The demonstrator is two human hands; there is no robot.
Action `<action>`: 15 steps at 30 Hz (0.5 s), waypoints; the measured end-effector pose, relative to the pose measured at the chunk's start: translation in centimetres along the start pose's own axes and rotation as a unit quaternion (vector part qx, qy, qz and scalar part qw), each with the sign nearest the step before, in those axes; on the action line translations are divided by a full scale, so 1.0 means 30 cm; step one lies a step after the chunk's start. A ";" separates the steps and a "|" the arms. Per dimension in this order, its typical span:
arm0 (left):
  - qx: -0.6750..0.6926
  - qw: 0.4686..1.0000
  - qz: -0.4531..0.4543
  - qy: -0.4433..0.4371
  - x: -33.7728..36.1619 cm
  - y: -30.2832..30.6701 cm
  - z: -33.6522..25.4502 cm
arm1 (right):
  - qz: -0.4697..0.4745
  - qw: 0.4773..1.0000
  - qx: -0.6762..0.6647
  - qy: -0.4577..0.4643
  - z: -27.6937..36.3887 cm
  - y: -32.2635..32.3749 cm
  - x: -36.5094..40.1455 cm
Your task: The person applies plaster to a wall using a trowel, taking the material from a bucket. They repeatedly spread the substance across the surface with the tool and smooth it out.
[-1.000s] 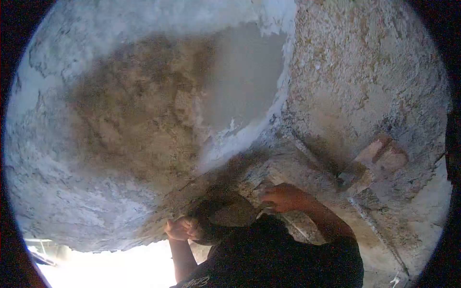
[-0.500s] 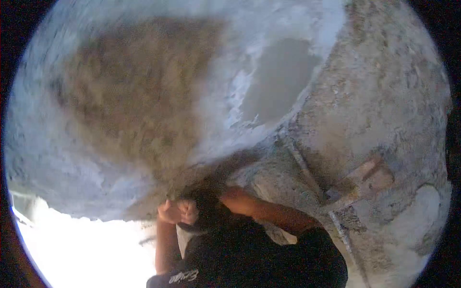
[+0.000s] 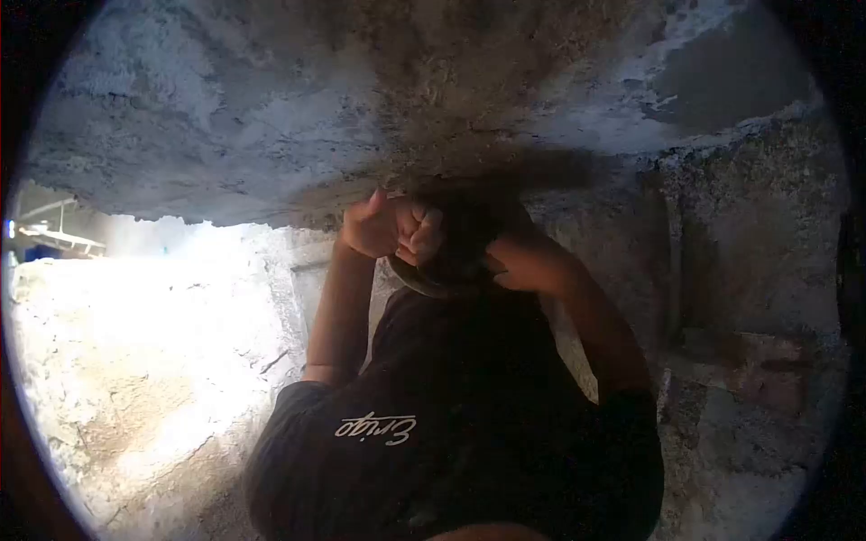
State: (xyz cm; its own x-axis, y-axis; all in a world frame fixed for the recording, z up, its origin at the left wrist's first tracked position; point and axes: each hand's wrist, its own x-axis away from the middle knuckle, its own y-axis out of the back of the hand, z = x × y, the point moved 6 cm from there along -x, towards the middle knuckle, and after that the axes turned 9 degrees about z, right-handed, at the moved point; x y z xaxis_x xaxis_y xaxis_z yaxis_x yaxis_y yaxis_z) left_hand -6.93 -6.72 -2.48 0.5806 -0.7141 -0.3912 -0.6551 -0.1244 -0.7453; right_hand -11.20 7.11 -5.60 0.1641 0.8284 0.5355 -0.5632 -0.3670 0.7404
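Observation:
In the head view a dark, round, pan-like thing (image 3: 437, 288) with a curved rim sits in shadow between my hands, close to the wall. What it holds is too dark to make out. My left hand (image 3: 394, 227) is closed at its left side, fingers curled and thumb pointing up. At the other side is my right hand (image 3: 532, 263), bent inward, its fingers partly lost in the dark. They look closed, but what they grip is hidden. Above both hands stretches a rough wall (image 3: 271, 144) with pale and brown patches.
A smooth grey patch (image 3: 731, 77) marks the wall at upper right. Blocks (image 3: 758, 361) and rough ground lie in shade at right. Bright, sunlit ground (image 3: 144, 379) spreads at left. My black shirt (image 3: 451, 406) fills the lower middle.
My view has tilted down and shifted left, so the wall sits higher and the grey patch farther right. Both hands stay near the dark thing, its rim now clearer.

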 end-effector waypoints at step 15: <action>-0.054 0.994 -0.088 0.021 0.014 0.028 -0.004 | 0.109 0.895 -0.431 0.022 -0.350 -0.111 0.126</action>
State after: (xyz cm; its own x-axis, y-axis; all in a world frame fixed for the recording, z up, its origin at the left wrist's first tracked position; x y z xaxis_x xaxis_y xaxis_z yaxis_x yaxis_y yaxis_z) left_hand -7.31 -7.21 -3.20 0.6715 -0.7023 -0.2364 -0.5952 -0.3211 -0.7367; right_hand -17.21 15.89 -10.32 -0.0474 0.8002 0.5979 -0.9970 -0.0750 0.0214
